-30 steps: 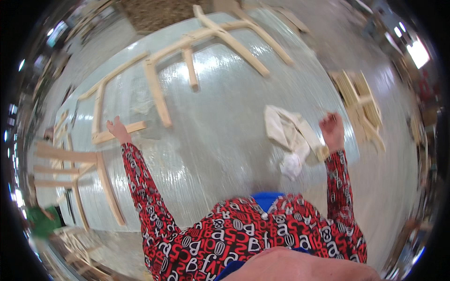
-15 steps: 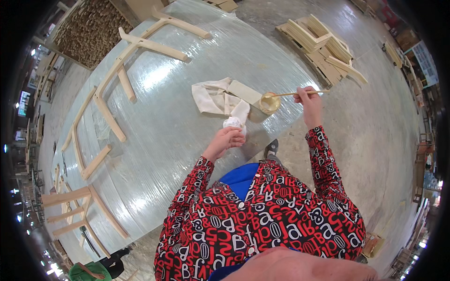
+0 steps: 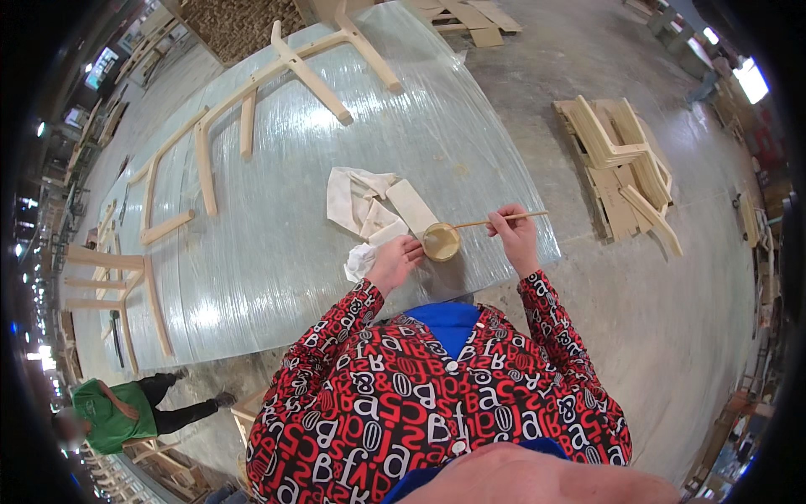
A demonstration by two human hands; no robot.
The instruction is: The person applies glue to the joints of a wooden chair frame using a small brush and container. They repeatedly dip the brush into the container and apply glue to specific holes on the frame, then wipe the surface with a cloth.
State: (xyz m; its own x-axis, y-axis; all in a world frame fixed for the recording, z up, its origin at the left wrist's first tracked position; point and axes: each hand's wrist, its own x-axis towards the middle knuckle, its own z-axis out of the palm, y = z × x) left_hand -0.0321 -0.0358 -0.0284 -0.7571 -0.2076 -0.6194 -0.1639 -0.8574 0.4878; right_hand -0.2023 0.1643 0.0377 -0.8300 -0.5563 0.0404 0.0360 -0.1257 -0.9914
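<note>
My right hand point(image 3: 514, 235) pinches a thin wooden stick point(image 3: 475, 223), whose far end reaches the rim of a round jar point(image 3: 442, 257). Something pale, brownish-yellow, shows inside the jar, which stands on the film-covered table. Just left of the jar is my left hand point(image 3: 395, 262), its fingers stretched out at the jar's side; whether they touch it I cannot tell. Beside the left wrist lies a crumpled white wad point(image 3: 359, 262), like cloth or paper. Beyond it, a rumpled off-white cloth point(image 3: 342, 202) and a flat pale strip point(image 3: 410, 206) rest on the table.
Pale wooden chair-like frames point(image 3: 206, 168) line the far and left parts of the plastic-wrapped table point(image 3: 277, 218). On the floor at right, curved wooden parts point(image 3: 617, 139) are stacked on cardboard. A person in green point(image 3: 117, 416) is at the lower left.
My left hand has left the white wad and come up to the jar's side. The stick stays in my right hand at the jar. The view has turned and shifted.
</note>
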